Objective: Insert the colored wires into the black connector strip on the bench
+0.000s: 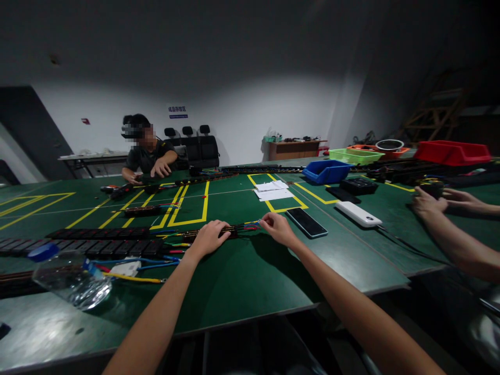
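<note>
Bench [234, 291]: green surface, marked with yellow lines [206, 200]. Near left: clear bottle [74, 281] with blue cap, in front of black segmented strips [117, 249]. Centre: wire bundle [236, 233] with coloured ends. Right of it: dark-screened phone [307, 223], then white power bank [358, 214], cable attached. Beyond: white papers [273, 192], blue bin [326, 171]. Far right: red bin [452, 152].

I've got wires [236, 228] on the table [242, 291], from under the left hand [210, 238] to the right hand [278, 229]; on my feed the phone [307, 223] lies just right of that hand, the power bank [358, 214] farther right, papers [275, 195] behind the phone, the bottle [72, 278] left near the front edge.
</note>
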Demonstrator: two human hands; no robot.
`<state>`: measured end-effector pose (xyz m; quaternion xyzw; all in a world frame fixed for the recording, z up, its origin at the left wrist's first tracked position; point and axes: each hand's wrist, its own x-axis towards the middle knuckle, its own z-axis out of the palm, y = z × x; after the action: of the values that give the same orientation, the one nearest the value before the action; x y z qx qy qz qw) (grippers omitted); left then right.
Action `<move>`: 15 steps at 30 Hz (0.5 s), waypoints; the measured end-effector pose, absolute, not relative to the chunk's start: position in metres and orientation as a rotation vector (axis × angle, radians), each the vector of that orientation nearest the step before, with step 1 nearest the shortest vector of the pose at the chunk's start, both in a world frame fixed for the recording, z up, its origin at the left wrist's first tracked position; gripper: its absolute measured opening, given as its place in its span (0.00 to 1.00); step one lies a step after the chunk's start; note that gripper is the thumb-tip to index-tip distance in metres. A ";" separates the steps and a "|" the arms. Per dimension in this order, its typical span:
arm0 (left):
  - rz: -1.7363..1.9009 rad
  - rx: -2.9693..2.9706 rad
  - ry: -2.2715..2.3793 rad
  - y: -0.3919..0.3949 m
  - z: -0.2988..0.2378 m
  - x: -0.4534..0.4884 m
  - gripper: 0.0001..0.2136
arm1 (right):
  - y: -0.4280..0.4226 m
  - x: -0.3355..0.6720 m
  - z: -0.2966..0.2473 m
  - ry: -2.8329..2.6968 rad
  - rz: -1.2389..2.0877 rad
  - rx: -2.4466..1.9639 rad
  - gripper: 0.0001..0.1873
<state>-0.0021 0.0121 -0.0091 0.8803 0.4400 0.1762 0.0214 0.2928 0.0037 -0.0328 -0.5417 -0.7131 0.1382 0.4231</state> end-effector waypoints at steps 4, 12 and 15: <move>0.561 2.734 1.358 0.012 -0.008 -0.002 0.16 | 0.004 0.293 -0.034 -1.763 0.330 -1.383 0.15; 0.562 2.759 1.363 0.012 -0.008 -0.001 0.15 | 0.005 0.295 -0.035 -1.705 0.368 -1.595 0.17; 0.562 2.762 1.369 0.012 -0.008 -0.001 0.15 | 0.005 0.294 -0.035 -1.732 0.397 -1.587 0.18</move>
<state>-0.0012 0.0115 -0.0083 0.8814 0.4369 0.1795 0.0039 0.2940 0.0052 -0.0351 -0.6186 -0.6754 0.1548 0.3704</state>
